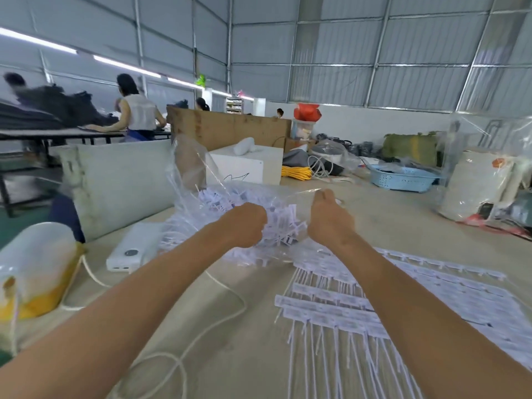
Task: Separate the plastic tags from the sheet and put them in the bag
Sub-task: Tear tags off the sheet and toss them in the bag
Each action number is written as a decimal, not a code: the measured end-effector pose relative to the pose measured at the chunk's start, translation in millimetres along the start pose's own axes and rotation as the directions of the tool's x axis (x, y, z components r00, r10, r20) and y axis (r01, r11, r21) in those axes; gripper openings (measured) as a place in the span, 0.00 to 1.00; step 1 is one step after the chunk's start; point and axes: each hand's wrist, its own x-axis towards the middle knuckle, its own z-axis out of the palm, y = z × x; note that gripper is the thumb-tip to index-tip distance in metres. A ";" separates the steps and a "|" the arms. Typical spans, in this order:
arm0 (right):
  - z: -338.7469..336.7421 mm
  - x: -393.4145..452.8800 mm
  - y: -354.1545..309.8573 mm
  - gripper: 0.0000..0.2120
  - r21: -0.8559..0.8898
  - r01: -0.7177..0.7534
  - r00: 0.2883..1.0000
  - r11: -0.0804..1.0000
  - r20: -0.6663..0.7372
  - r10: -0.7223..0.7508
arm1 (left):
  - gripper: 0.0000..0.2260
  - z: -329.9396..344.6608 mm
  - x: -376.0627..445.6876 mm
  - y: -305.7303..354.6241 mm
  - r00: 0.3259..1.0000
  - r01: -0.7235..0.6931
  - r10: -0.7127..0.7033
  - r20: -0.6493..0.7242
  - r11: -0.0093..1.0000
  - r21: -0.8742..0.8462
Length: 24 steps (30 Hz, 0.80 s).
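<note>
A clear plastic bag [198,174] stands open at the table's middle, holding a heap of loose white plastic tags [218,197]. My left hand [249,224] is curled round a bunch of white tags [283,226] at the bag's mouth. My right hand [328,218] pinches the bag's transparent rim and holds it up to the right. Sheets of joined white tags [331,300] with long thin tails lie flat on the table under my right forearm, spreading to the right.
A white power bank [135,250] with a white cable [201,321] lies left of the bag. A yellow-and-white roll in plastic [34,269] sits at the left edge. A blue basket [403,177] and wrapped white goods [480,185] stand far right. People work at tables behind.
</note>
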 end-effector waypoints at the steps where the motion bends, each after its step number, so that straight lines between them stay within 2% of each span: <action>1: 0.3 3.1 0.0 0.33 0.032 0.018 1.000 0.999 -0.021 -0.017 | 0.08 4.8 9.6 2.2 1.000 0.004 -0.004 0.029 1.000 0.018; 4: -1.8 10.7 0.2 0.36 0.126 0.042 0.994 0.991 -0.103 -0.029 | 0.13 16.1 35.4 8.2 0.999 0.005 -0.008 0.040 0.998 0.061; 7: -1.3 14.4 1.9 0.31 0.213 0.068 0.985 0.975 -0.171 -0.031 | 0.15 23.5 55.2 6.4 0.998 0.048 -0.043 -0.044 0.991 0.124; 9: 2.3 14.5 4.0 0.33 0.231 0.082 0.981 0.970 -0.191 -0.037 | 0.16 30.1 63.1 2.2 0.995 0.070 -0.050 -0.086 0.967 0.246; 12: 8.4 12.9 7.4 0.40 0.243 0.090 0.983 0.966 -0.180 -0.046 | 0.19 41.7 65.1 -2.2 0.993 0.119 -0.103 -0.061 0.894 0.431; 15: 9.8 9.3 11.6 0.40 0.248 0.113 0.983 0.962 -0.170 -0.071 | 0.23 38.7 59.1 4.0 0.986 0.151 -0.165 -0.010 0.874 0.463; 18: 3.2 4.5 20.6 0.40 0.304 0.186 0.980 0.934 -0.126 -0.154 | 0.20 20.7 46.2 27.1 0.983 0.136 -0.180 0.043 0.858 0.496; 21: -11.0 -3.4 39.5 0.32 0.382 0.280 0.960 0.881 -0.115 -0.255 | 0.13 4.3 21.9 63.8 0.993 0.038 -0.086 0.083 0.886 0.462; 24: -31.4 -20.5 73.1 0.23 0.510 0.323 0.946 0.797 -0.193 -0.260 | 0.07 -5.5 -8.8 103.5 0.986 -0.159 0.127 0.112 0.923 0.352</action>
